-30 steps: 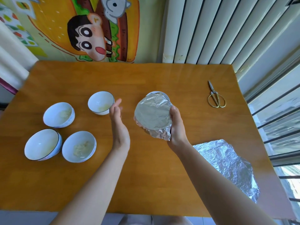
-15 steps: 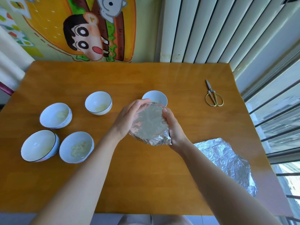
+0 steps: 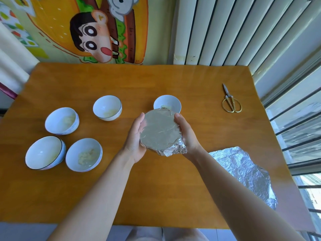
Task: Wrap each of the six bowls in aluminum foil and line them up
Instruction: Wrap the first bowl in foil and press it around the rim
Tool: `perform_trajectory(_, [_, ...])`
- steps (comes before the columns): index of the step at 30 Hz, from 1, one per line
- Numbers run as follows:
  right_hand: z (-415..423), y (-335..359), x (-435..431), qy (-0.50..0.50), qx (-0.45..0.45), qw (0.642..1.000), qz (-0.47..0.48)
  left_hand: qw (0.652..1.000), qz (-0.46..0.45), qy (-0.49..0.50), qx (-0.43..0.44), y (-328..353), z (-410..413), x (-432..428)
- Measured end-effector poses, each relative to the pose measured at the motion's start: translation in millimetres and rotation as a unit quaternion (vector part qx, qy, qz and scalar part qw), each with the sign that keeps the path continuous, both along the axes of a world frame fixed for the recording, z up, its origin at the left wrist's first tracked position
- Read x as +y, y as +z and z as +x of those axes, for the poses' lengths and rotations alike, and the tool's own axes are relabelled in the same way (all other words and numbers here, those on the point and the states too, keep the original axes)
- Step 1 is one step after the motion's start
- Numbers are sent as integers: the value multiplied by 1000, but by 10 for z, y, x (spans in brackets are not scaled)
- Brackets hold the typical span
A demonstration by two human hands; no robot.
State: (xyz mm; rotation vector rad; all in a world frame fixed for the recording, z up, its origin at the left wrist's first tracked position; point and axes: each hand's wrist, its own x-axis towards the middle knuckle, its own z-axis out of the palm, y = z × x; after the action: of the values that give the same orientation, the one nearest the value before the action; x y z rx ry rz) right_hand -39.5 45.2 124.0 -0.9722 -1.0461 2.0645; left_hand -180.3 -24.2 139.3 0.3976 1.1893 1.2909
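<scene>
A foil-wrapped bowl [image 3: 160,132] is held above the middle of the wooden table [image 3: 156,188], its flat foil top facing me. My left hand [image 3: 135,141] cups its left side and my right hand [image 3: 186,134] grips its right side, fingers hidden under it. Loose foil bunches at the lower right edge. Several bare white bowls stand on the table: one just behind the wrapped bowl [image 3: 167,104], one at centre left [image 3: 107,107], and three at the left [image 3: 62,120] [image 3: 45,152] [image 3: 84,154].
A crumpled sheet of aluminum foil [image 3: 246,173] lies near the table's right edge. Gold-handled scissors [image 3: 231,100] rest at the far right. A radiator and a cartoon wall picture stand behind the table; a window is at the right.
My left hand came in from open air and now cups the wrapped bowl's left side. The bowl has tipped from tilted sideways to foil top facing up.
</scene>
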Motion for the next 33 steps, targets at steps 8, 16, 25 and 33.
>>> perform_trajectory(8, [27, -1, 33, 37, -4, 998, -51, 999, -46, -13, -13, -89, -44, -38])
perform_trajectory(16, [12, 204, 142, -191, -227, 935, 195, 997, -16, 78, 10, -172, -32, -16])
perform_trajectory(25, [-359, 166, -229, -111, -218, 941, 233, 979, 24, 199, 20, -203, 91, 74])
perform_trajectory(33, [-433, 130, -252, -219, -93, 969, 60, 976, 20, 216, 29, -175, 190, 83])
